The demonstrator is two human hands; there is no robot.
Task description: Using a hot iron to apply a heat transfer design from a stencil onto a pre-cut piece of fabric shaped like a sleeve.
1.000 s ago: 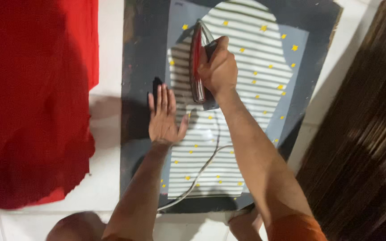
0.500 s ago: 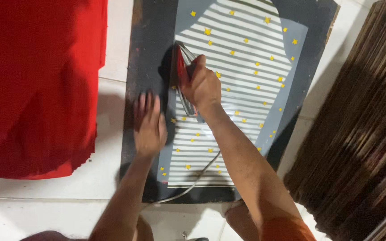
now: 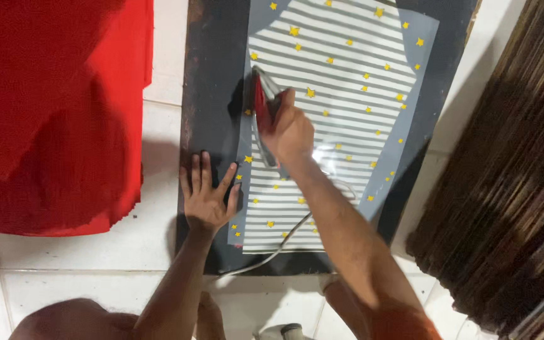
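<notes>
**A:** So, head view, the only one there is: the right hand [image 3: 292, 131] is wrapped tight around the handle of a red clothes iron [image 3: 263, 113], which sits on the left edge of the striped, yellow-starred sheet [image 3: 341, 94]. A second ago the iron was up around 12 o'clock on the sheet; half a second ago it had slid toward the left edge, and now it sits at about 9 o'clock from the sheet's middle, nose pointing to 11. Looks to me like the pressing is working its way along that left margin.

**B:** And the left hand [image 3: 206, 192]? It's flat, fingers spread, palm down on the dark board [image 3: 212, 75], at 7 o'clock from the iron, thumb just touching the sheet's edge. It's shifted outward a bit since earlier; it was further onto the stripes.

**A:** Yeah, holding things steady I'd guess. The cord [image 3: 284, 242] trails off toward 6 o'clock.

**B:** What's hard to see: the soleplate is hidden under the iron's body, the sheet's top is cut off by the frame, and there's a glare patch just right of the wrist. The red cloth [image 3: 51, 113] at 9 o'clock and the brown stacked stuff [image 3: 511, 189] at 3 o'clock both run out of frame; can't tell what that stack is.
</notes>
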